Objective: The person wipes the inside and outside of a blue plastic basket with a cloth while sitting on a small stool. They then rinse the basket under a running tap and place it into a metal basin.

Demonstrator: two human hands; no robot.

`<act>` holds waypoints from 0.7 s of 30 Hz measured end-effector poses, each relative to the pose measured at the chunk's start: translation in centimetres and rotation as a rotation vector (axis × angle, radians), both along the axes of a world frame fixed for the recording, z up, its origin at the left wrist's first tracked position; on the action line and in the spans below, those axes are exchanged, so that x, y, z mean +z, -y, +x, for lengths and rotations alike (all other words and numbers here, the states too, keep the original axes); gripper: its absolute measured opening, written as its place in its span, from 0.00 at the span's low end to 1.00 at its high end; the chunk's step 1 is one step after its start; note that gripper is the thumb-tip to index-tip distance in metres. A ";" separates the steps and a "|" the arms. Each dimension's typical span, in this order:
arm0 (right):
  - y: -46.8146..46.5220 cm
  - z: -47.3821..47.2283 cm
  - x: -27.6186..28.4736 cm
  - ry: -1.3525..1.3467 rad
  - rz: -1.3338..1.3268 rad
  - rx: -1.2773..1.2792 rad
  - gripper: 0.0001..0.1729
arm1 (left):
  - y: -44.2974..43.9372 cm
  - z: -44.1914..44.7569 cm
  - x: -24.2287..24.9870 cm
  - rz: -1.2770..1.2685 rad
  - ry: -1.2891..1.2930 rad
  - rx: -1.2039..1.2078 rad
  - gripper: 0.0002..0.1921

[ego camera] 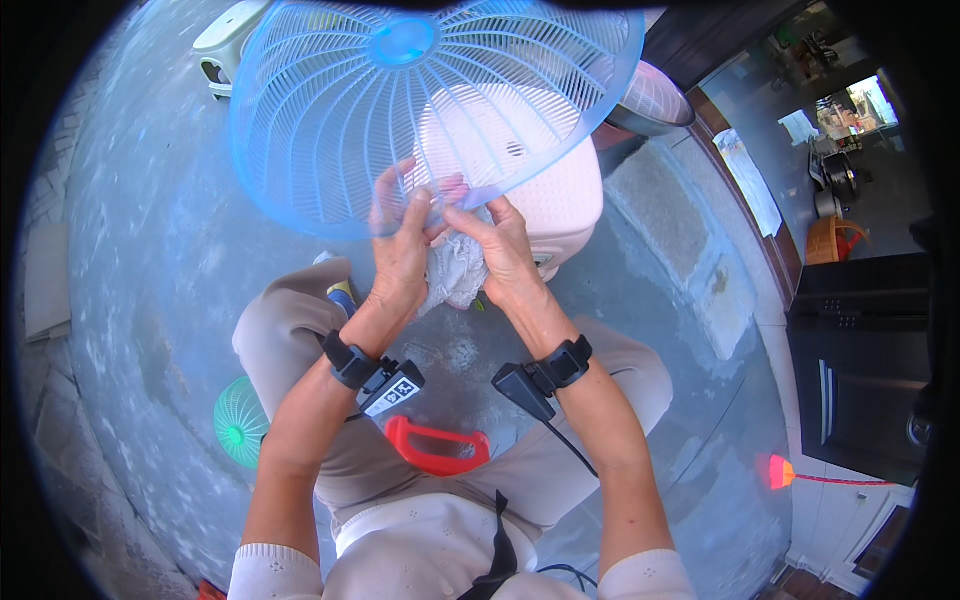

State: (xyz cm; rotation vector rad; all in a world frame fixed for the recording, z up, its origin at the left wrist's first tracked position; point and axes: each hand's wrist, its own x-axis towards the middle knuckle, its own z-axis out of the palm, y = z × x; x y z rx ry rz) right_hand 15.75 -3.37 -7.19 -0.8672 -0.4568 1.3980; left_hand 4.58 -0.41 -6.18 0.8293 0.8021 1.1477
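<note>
A translucent blue plastic slatted dome [330, 127], like a food cover or a basket, is tilted up in front of me with its round hub near the top of the view. My left hand [401, 244] grips its lower rim, the fingers showing through the plastic and the thumb on the near side. Close beside it, my right hand [504, 244] pinches the same rim together with a crumpled whitish cloth [454, 270]. The cloth hangs between both palms. Behind the dome stands a pale pink plastic stool [562, 187], partly seen through the slats.
A pale green stool [229, 34] stands far left. To the right, a pink slatted basket [651, 94] rests by a metal basin. A green slatted dome [236, 427] lies by my left leg. A red plastic handle [439, 448] shows between my thighs. A stone slab [675, 232] borders the doorway.
</note>
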 end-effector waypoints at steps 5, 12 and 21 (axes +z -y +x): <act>-0.4 1.8 0.7 -0.027 0.011 -0.062 0.12 | -0.1 0.4 -0.4 0.042 0.134 0.029 0.19; 0.0 0.1 0.1 0.058 -0.022 -0.013 0.15 | -0.1 0.0 -0.4 -0.013 0.048 0.006 0.19; -0.5 1.5 0.7 -0.019 0.066 -0.071 0.13 | -0.2 0.3 -0.3 0.057 0.132 0.032 0.20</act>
